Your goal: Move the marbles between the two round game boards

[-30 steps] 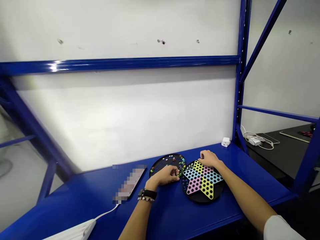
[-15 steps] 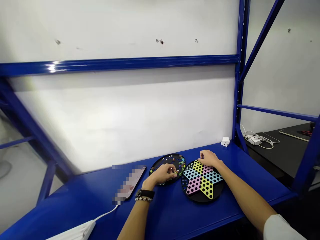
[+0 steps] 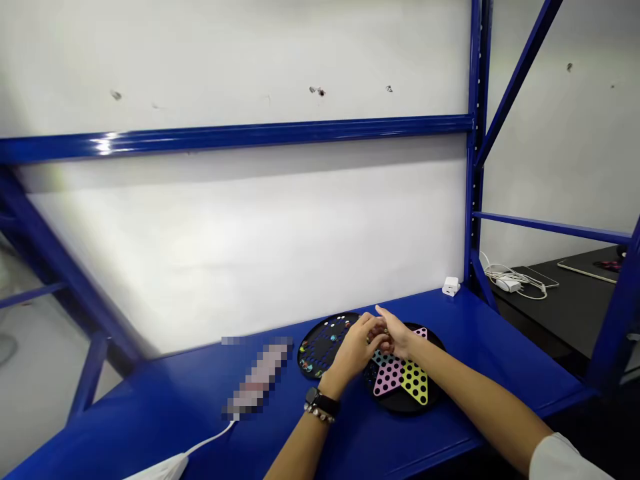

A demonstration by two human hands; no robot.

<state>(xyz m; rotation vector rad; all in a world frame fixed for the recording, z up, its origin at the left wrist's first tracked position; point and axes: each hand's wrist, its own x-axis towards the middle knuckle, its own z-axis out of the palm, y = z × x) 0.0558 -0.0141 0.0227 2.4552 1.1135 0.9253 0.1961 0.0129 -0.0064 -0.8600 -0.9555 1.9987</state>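
My left hand (image 3: 356, 348) and my right hand (image 3: 397, 337) meet above the gap between two round black boards. The left fingers are curled in a pinch against the right hand's fingers; a small thing between them is too tiny to name. The right hand's fingers are partly stretched, its forefinger pointing up and left. Under the hands lies a Chinese checkers board (image 3: 407, 381) with a star of pink, yellow and light blue points. To its left sits a black round tray (image 3: 320, 345) with several coloured marbles. A dark watch and a bracelet are on my left wrist.
A phone (image 3: 257, 380) lies left of the tray on the blue shelf (image 3: 465, 373), with a white cable and white power strip (image 3: 165, 467) at front left. A small white charger (image 3: 451, 286) stands by the back wall. Blue rack posts rise right; a black table with cables lies beyond.
My left hand has left the marble tray and risen to the right. My right hand has lifted off the star board's far edge and come left to meet it.
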